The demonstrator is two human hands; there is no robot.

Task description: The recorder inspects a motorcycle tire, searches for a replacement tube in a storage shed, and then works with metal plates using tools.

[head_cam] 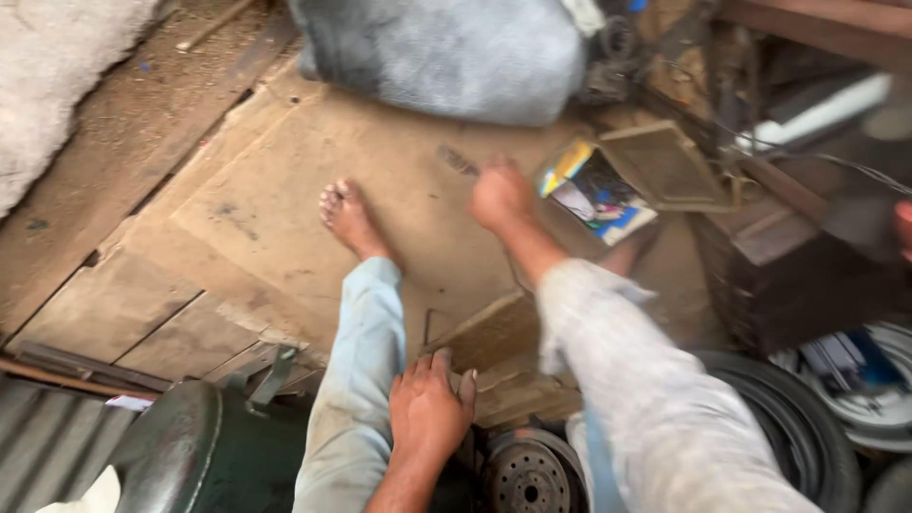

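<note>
My left hand (427,410) lies flat, fingers together and thumb out, on the inner side of my left leg in pale blue trousers (356,380), next to a wooden block (494,332). It holds nothing. My bare left foot (348,217) stands on the worn cardboard sheet (285,209). My right leg in pale trousers (646,399) reaches forward, its blurred bare foot (501,195) near a colourful open carton (597,195). A skin-coloured sliver at the right edge (903,231) may be my right hand; too little of it shows.
A grey stuffed sack (446,52) lies ahead. A dark wooden crate (788,275) and tyres (798,427) stand to the right. A metal wheel disc (527,475) is below, a dark green drum (190,456) at the lower left, and corrugated sheet (47,442) at the bottom left.
</note>
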